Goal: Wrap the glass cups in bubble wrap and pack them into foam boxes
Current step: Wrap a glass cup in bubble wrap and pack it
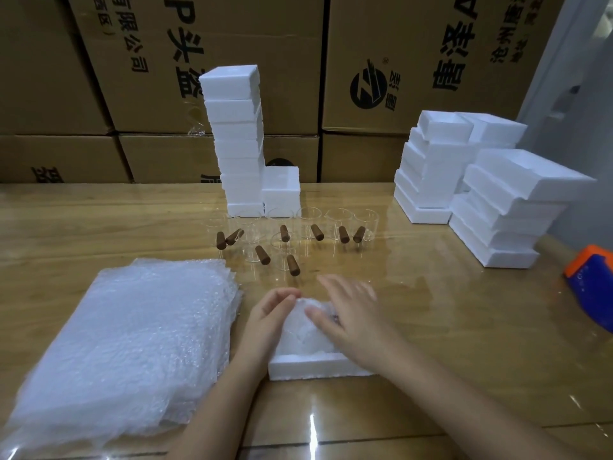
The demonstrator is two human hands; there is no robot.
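A cup wrapped in bubble wrap [303,330] lies in an open white foam box [305,368] at the table's near middle. My left hand [268,322] touches the bundle's left side with its fingers loosely curved. My right hand [348,313] rests flat on top of the bundle, fingers straight and slightly blurred. Behind the box stand several clear glass cups with brown wooden handles [292,242]. A thick stack of bubble wrap sheets [126,343] lies to the left.
A tall stack of closed foam boxes [235,137] stands behind the cups. Stacks of foam box parts [431,167] [507,210] fill the right side. An orange and blue tape dispenser [593,280] lies at the right edge. Cardboard cartons [398,61] form the back wall.
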